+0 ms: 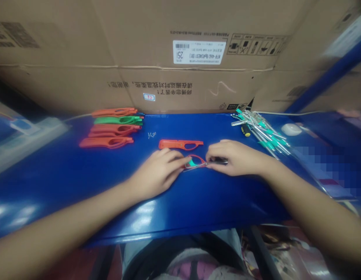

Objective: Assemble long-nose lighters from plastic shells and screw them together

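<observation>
Midway between the front and back edges of the table [215,210], the left hand [161,171] pinches a red lighter casing [201,158] while the right hand [232,157] grasps a metal rod [224,161], seemingly a fitting step calling for careful alignment.

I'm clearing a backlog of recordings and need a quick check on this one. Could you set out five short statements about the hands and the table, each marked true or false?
1. The left hand has its fingers at a red handle. True.
2. The right hand holds nothing. False: the right hand grips a slim metallic piece.
3. An orange shell lies beyond the red handle. True.
4. The loose metal rods lie on the left. False: the metal rods are piled on the right.
5. Among the handles stacked on the left is a green handle. True.
</observation>
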A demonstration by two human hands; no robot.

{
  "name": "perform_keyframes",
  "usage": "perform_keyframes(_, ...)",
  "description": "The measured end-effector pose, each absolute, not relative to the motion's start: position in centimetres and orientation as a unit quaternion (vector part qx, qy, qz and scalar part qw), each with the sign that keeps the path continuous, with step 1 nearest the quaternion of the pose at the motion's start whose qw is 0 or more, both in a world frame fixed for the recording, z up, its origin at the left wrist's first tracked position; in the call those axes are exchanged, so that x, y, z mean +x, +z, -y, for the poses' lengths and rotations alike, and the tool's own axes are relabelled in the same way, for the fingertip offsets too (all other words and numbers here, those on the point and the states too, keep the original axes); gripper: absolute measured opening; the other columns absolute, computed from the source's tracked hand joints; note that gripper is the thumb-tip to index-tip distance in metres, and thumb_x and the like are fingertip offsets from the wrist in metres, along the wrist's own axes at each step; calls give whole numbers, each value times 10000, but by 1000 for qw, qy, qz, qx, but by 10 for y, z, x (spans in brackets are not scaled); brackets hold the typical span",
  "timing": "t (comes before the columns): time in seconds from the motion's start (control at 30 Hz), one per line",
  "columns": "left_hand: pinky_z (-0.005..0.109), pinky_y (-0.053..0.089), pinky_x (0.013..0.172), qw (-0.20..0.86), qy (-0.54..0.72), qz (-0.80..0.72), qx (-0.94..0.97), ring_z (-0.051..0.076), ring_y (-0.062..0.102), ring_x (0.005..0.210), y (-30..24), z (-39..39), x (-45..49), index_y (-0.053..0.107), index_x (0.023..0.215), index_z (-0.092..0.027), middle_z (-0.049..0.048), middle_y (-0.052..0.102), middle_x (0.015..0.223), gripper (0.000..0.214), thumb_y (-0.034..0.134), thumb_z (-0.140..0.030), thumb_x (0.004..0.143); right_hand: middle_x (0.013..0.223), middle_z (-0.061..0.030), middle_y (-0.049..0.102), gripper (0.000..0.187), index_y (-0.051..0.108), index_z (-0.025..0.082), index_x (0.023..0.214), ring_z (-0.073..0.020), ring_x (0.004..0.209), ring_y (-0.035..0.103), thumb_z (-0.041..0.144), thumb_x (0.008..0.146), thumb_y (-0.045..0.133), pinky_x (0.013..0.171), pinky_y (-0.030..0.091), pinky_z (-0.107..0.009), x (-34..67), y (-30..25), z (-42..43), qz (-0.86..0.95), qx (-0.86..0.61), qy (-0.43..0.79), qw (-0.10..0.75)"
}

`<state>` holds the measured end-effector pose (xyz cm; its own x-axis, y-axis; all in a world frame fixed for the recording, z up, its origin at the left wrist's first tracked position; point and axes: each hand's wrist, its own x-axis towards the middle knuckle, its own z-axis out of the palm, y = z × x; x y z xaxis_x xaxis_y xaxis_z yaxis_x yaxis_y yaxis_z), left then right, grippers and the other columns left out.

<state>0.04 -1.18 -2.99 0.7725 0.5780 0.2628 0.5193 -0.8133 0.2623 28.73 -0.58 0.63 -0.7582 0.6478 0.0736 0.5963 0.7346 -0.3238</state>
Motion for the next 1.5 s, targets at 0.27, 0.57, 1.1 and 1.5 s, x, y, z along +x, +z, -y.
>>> perform_keyframes(0.27,422,487,915,57,151,-290,943,265,573,1134,-30,12,3,583,1389,-233,127,623,1283,378,430,-255,1044,810,-22,666,112,672,181,811,-143,711,550,218,903,621,661,392,-270,283,3,2,862,-421,251,127)
perform_keyframes(0.57,447,506,923,49,138,-291,946,276,574,1130,-27,13,3,576,1397,-212,134,609,1297,387,426,-268,1044,939,-52,654,115,697,177,894,-168,839,591,256,925,620,778,459,-308,283,4,2,864,-408,262,131)
perform_keyframes(1.1,424,521,940,31,156,-274,948,261,594,1124,-24,9,-6,567,1385,-217,115,625,1281,395,480,-239,1001,1488,-224,375,452,601,154,1311,-477,1343,343,205,864,570,1037,350,-664,354,-28,-48,656,-740,-79,127)
perform_keyframes(1.5,363,547,882,52,148,-289,944,229,654,1041,-17,6,-17,648,1280,-226,71,696,1164,327,523,-317,992,1219,-136,642,101,684,200,904,-355,1163,543,235,826,632,985,419,-534,345,-35,-54,760,-605,-57,231)
